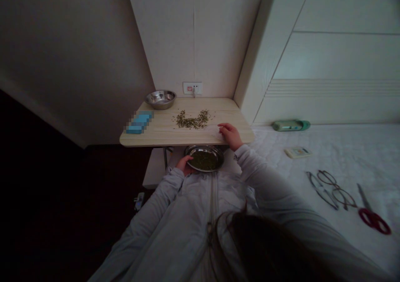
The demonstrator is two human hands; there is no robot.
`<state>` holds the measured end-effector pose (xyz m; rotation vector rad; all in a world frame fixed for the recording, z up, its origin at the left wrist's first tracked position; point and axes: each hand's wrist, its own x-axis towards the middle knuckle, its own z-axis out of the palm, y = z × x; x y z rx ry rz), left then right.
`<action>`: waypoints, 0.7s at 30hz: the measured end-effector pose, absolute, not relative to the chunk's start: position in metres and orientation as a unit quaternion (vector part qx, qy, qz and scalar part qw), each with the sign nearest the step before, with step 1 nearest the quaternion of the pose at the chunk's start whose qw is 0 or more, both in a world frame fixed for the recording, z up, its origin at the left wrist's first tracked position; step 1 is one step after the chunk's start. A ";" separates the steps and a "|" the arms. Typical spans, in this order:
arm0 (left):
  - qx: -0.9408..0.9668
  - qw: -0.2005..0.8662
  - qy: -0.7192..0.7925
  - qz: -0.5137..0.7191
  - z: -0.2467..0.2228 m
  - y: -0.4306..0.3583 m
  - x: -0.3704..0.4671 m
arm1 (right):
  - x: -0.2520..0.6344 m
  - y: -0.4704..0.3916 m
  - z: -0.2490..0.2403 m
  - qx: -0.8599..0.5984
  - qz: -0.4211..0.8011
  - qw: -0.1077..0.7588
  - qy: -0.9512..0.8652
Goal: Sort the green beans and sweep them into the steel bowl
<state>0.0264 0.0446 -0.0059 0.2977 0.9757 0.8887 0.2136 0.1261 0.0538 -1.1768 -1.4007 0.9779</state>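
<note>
My left hand (pixel 185 165) grips the left rim of a shiny metal bowl (pixel 219 165) just below the table's front edge. Small green beans (pixel 204 160), apparently mung beans, cover the bottom of this bowl. More of the beans (pixel 191 120) lie scattered in a U shape on the light wooden table (pixel 150 138). At the table's front right, my right hand (pixel 231 136) is closed, fingers pinched on a thin, whitish translucent piece (pixel 213 129). That piece reaches left toward the scattered beans; its exact kind is unclear.
A second metal bowl (pixel 161 100) stands at the back left of the table, behind a blurred blue object (pixel 139 122). A wall socket (pixel 192 88) is behind. On the white bed (pixel 268 148) lie a green bottle (pixel 289 125), a pale packet (pixel 298 152), glasses (pixel 340 196) and red-handled scissors (pixel 373 219).
</note>
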 end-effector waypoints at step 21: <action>0.133 0.780 0.448 0.416 -0.008 0.046 0.026 | 0.213 0.125 0.054 -0.489 0.400 0.507 -0.586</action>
